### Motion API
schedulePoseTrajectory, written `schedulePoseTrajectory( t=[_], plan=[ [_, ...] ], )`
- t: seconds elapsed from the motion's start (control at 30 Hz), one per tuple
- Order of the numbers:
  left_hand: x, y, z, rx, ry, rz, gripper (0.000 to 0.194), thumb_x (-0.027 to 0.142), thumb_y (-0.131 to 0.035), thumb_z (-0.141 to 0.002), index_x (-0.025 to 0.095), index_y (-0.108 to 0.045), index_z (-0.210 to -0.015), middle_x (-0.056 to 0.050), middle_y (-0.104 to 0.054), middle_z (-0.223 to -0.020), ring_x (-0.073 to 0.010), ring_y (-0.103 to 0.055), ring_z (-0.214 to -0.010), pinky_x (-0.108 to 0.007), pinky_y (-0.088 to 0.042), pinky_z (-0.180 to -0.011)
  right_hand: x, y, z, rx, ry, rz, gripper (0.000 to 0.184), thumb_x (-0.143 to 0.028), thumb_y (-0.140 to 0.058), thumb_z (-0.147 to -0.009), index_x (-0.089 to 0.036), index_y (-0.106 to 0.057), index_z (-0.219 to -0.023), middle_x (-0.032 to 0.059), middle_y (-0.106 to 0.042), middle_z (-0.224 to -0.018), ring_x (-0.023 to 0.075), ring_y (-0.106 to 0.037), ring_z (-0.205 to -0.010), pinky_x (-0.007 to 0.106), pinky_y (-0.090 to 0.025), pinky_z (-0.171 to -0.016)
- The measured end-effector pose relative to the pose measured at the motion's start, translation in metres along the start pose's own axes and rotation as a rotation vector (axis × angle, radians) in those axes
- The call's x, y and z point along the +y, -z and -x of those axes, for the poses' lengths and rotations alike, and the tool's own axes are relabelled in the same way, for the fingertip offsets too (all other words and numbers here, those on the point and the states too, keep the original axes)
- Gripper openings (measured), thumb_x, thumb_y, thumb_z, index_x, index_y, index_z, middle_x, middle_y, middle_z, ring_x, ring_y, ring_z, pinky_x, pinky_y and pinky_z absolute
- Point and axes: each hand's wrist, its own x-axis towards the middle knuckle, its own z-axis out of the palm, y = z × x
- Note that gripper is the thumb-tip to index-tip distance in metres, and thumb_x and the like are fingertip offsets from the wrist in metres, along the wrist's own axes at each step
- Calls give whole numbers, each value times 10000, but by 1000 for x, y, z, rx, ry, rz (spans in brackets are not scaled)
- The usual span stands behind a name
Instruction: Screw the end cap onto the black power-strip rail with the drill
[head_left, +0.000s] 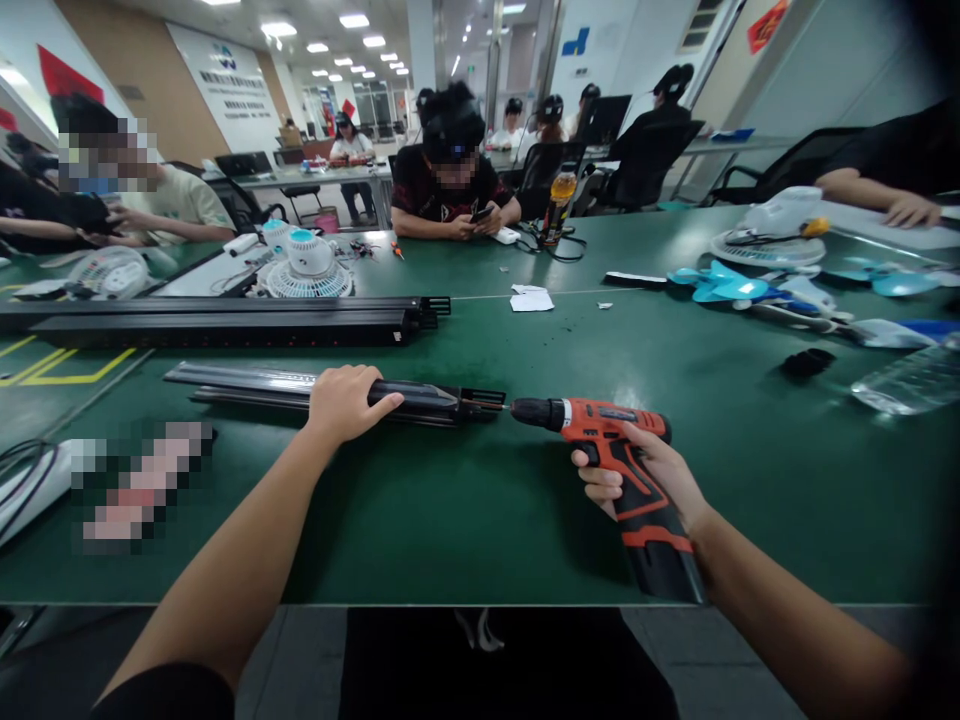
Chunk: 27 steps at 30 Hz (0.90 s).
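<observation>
In the head view, my right hand [660,465] wraps round the grip of an orange and black cordless drill [611,425], which points left. Its bit reaches the right end of a long black housing [247,378] lying on the green table; whether the tip sits in a screw I cannot tell. Over the middle of that housing lies my left hand [345,400], fingers curled across its top and thumb pointing right along it. Two more long black housings [225,325] rest side by side just behind.
White fan parts [307,265] stand at the back left. Light-blue fan blades [720,283] and a clear plastic bottle [911,380] lie at the right. A paper scrap [531,298] is mid-table. Across the table a person [454,180] holds a phone near a drink bottle [557,210].
</observation>
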Motion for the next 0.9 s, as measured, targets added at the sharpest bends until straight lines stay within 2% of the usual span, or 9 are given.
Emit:
schedulePoseTrajectory(
  t=[0.23,0.43,0.67,0.9],
  plan=[
    [1,2,0,0,-3,2,623,749,-356,-954,225,-690,-990,-101,-732,-903,-319,-660,-902,-451,-449,-847,-2,-3,1,-20,-7,35,334,-467,-705,-878,-161,-674,-1008,57,-614,-728,137,-457,-573,246,-530,-515],
    [3,3,1,3,7,35,651,748,-352,-954,207,-708,-1017,-117,-737,-932,-339,-664,-932,-469,-444,-883,-2,0,1,-68,-38,39,408,-466,-769,-848,-96,-692,-1001,46,-597,-681,131,-489,-580,227,-545,-548],
    [2,1,3,19,7,20,636,740,-353,-963,222,-715,-1033,-103,-743,-930,-317,-662,-928,-452,-447,-886,-2,-3,2,-63,-46,24,390,-441,-775,-847,-98,-700,-1016,57,-629,-727,130,-492,-592,232,-554,-550],
    [2,-2,5,52,-8,82,646,701,-376,-975,220,-703,-1257,-126,-754,-1243,-359,-667,-1143,-492,-437,-993,0,-2,0,-24,-2,20,351,-438,-711,-882,-113,-679,-1009,78,-636,-757,135,-481,-572,248,-520,-514]
  ],
)
